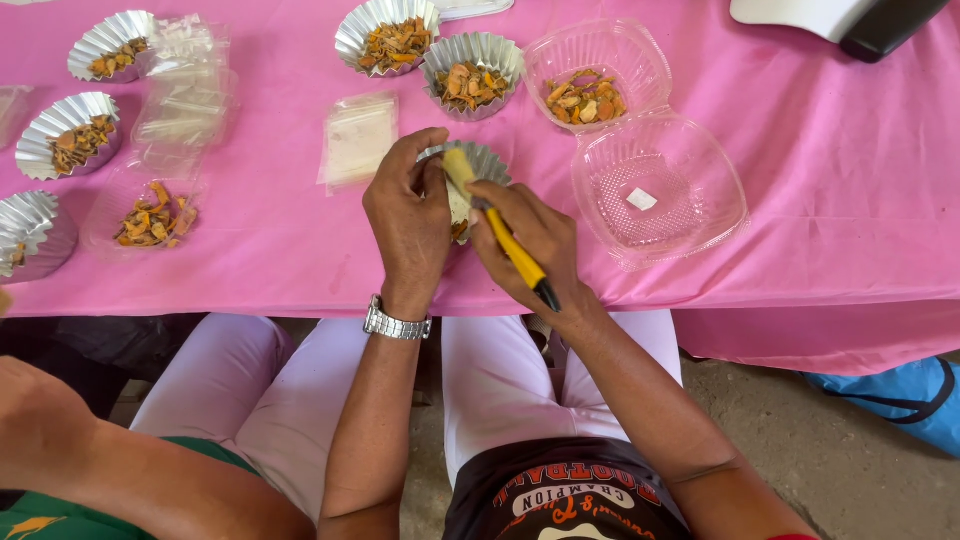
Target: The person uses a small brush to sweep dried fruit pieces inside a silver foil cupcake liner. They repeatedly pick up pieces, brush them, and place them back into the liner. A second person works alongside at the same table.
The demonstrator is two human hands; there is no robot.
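Near the table's front edge, the left hand (408, 215) grips a foil cup (482, 166) by its rim. The right hand (535, 245) is closed around a yellow brush (500, 232), its bristles inside that cup. Beyond it lies an open plastic clamshell box (660, 190).

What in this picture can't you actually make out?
Head view only:
- Contents of the foil cup being held: covered by the left hand and right hand.
- Tip of the yellow brush: hidden behind the left hand's thumb.
- Foil cup at the left edge: cut off by the frame.
- White and black object at the top right: cut off by the frame.
- Small white piece in the clear box lid: too small to identify.
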